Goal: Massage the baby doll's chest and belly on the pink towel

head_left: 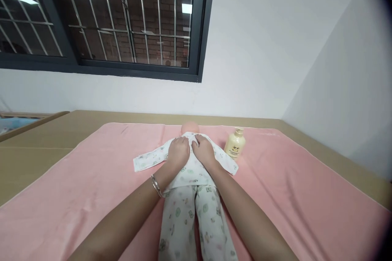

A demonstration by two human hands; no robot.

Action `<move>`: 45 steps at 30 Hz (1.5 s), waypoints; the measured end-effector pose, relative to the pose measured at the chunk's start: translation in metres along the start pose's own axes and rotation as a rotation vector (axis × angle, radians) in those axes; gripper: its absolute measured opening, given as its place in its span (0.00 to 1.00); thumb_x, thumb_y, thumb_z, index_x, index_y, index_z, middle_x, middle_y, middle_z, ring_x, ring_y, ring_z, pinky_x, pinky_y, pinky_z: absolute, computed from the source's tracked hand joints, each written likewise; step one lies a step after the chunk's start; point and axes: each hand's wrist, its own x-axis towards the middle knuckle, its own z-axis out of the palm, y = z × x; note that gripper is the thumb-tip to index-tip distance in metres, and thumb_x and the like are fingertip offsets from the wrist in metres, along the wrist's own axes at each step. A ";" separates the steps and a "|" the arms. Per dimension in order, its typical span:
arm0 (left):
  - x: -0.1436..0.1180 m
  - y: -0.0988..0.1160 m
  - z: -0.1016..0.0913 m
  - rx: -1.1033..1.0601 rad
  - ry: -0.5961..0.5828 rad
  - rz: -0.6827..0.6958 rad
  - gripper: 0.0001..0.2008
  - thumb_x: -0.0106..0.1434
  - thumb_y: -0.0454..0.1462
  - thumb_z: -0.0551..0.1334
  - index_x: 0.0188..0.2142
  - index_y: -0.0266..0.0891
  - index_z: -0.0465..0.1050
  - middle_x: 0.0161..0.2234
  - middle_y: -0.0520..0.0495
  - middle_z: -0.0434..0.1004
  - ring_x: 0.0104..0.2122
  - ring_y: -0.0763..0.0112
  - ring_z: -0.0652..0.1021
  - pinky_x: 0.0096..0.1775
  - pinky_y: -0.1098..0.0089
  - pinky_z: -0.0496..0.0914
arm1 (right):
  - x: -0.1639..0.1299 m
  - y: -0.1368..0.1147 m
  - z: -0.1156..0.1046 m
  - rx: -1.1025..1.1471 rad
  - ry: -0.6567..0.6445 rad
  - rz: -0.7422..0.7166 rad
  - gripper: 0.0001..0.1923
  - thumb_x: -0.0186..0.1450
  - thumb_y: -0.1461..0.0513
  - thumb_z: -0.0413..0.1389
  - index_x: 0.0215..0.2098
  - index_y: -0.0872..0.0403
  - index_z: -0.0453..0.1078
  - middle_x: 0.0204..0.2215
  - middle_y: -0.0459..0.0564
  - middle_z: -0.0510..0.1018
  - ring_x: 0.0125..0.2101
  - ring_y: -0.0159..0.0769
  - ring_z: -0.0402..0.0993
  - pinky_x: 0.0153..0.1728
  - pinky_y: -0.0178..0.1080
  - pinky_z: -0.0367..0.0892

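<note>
A baby doll lies on its back along the middle, its smooth bald head (190,127) at the far end. It wears a white long-sleeved baby top (192,173) with small prints and matching trousers (179,216). My left hand (178,151), with a silver bangle on the wrist, is closed on the chest of the top, its fingers curled down into the cloth. My right hand (203,151) grips the top's other side close to the neck, thumb towards the middle. The sleeves spread out to both sides. Fingertips are mostly hidden.
A pale yellow pump bottle (235,143) stands right of the doll, near the sleeve end. Under everything lies a pink cloth (101,187) on a wooden table (45,149). Behind rises a white wall (251,49) with a barred, dark-framed window (196,71).
</note>
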 end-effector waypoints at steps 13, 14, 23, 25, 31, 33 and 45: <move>0.006 -0.018 0.017 -0.210 0.030 -0.098 0.20 0.67 0.37 0.48 0.53 0.33 0.68 0.55 0.37 0.72 0.56 0.58 0.70 0.59 0.58 0.61 | -0.005 -0.013 -0.007 -0.193 -0.158 0.018 0.24 0.72 0.59 0.40 0.61 0.65 0.59 0.60 0.65 0.65 0.61 0.45 0.58 0.58 0.43 0.52; 0.007 -0.020 0.018 -0.217 0.030 -0.103 0.20 0.67 0.37 0.49 0.54 0.33 0.68 0.55 0.38 0.72 0.56 0.58 0.70 0.59 0.57 0.61 | -0.007 -0.016 -0.008 -0.206 -0.153 0.036 0.24 0.72 0.60 0.40 0.60 0.65 0.60 0.59 0.66 0.66 0.60 0.46 0.60 0.57 0.43 0.54; 0.006 -0.024 0.026 -0.284 0.050 -0.119 0.20 0.65 0.38 0.51 0.54 0.36 0.67 0.57 0.38 0.70 0.58 0.56 0.68 0.60 0.53 0.58 | -0.012 -0.026 -0.006 -0.259 -0.109 0.043 0.22 0.71 0.61 0.40 0.54 0.65 0.67 0.52 0.66 0.72 0.56 0.47 0.65 0.55 0.43 0.57; 0.006 -0.024 0.025 -0.292 0.054 -0.111 0.20 0.65 0.38 0.51 0.54 0.35 0.68 0.56 0.37 0.70 0.57 0.56 0.68 0.60 0.53 0.58 | -0.010 -0.021 -0.005 -0.253 -0.110 0.017 0.23 0.71 0.61 0.41 0.56 0.65 0.65 0.55 0.66 0.70 0.58 0.47 0.62 0.57 0.43 0.54; 0.002 -0.024 0.026 -0.364 0.120 -0.125 0.20 0.67 0.39 0.49 0.53 0.34 0.68 0.55 0.36 0.71 0.56 0.55 0.69 0.60 0.53 0.59 | -0.008 -0.018 -0.008 -0.150 -0.083 -0.032 0.26 0.68 0.62 0.43 0.61 0.67 0.60 0.61 0.66 0.62 0.63 0.48 0.54 0.61 0.45 0.48; -0.001 -0.024 0.027 -0.435 0.183 -0.143 0.21 0.69 0.42 0.47 0.54 0.35 0.67 0.54 0.37 0.72 0.56 0.57 0.70 0.59 0.54 0.60 | -0.010 -0.023 -0.010 -0.115 -0.010 -0.068 0.26 0.67 0.62 0.44 0.62 0.65 0.58 0.65 0.64 0.55 0.65 0.47 0.47 0.63 0.46 0.45; -0.012 -0.024 0.034 -0.629 0.402 -0.197 0.26 0.71 0.47 0.42 0.59 0.36 0.62 0.57 0.36 0.68 0.58 0.58 0.67 0.60 0.51 0.61 | -0.009 -0.030 -0.017 -0.150 -0.083 -0.059 0.28 0.69 0.56 0.43 0.65 0.58 0.53 0.68 0.61 0.46 0.67 0.49 0.39 0.63 0.53 0.39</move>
